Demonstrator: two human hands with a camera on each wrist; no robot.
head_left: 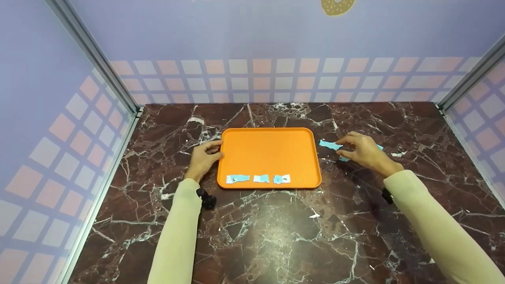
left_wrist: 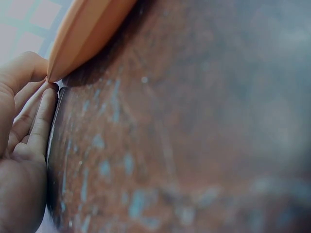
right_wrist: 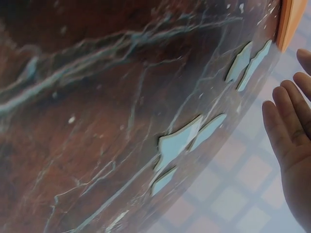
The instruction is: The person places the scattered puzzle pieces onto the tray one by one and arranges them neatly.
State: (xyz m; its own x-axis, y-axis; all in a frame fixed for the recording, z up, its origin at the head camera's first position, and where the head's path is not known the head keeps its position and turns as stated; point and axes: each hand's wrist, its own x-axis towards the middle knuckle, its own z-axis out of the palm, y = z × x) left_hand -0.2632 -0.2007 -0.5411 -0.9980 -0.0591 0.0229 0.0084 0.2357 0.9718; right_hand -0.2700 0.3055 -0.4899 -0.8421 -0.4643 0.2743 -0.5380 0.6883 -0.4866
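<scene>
Left grip point(head_left: 203, 159), relaxed fingers touching the rim of an orange tray point(head_left: 268, 152); right grip point(head_left: 365, 152), thumb and fingers parted.
Left to right: the smooth, round-cornered tray carries three irregular blue-and-white pieces point(head_left: 261, 178) in a row along its near edge; beyond its right side, flat, jagged light-blue pieces point(head_left: 328, 144) lie on the polished, white-veined, dark-red tabletop point(head_left: 268, 236), beneath and just beside the right thumb and fingers.
</scene>
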